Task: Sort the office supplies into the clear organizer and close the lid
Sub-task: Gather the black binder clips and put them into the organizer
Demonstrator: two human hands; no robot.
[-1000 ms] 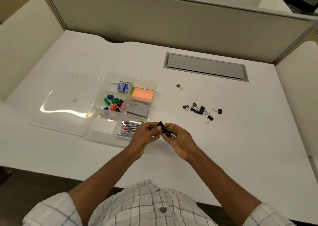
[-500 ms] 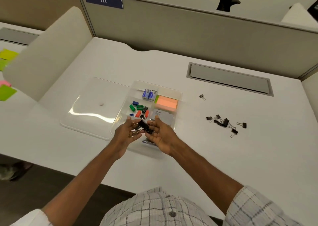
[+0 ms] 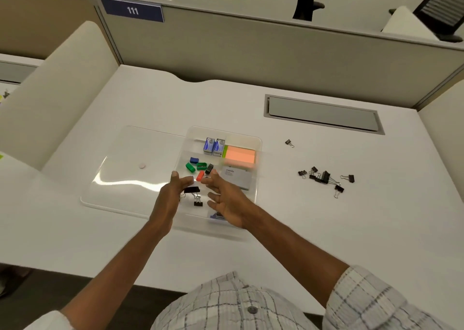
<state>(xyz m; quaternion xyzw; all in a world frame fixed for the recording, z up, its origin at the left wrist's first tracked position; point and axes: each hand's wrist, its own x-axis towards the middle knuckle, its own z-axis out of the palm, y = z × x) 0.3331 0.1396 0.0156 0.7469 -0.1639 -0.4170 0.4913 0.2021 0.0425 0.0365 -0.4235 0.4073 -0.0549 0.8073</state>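
Lid lies flat, left of organizer. Left hand and right hand hover spread-fingered, gripping nothing. Two binder clips sit in the near-left compartment. Advice: gather loose clips together and release them low.

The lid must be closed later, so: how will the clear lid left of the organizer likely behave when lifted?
The clear lid looks thin and wide, so probably light and a little bendy. Its glossy surface may slip when gripped. It lies flat on the desk, so catching an edge could be awkward.
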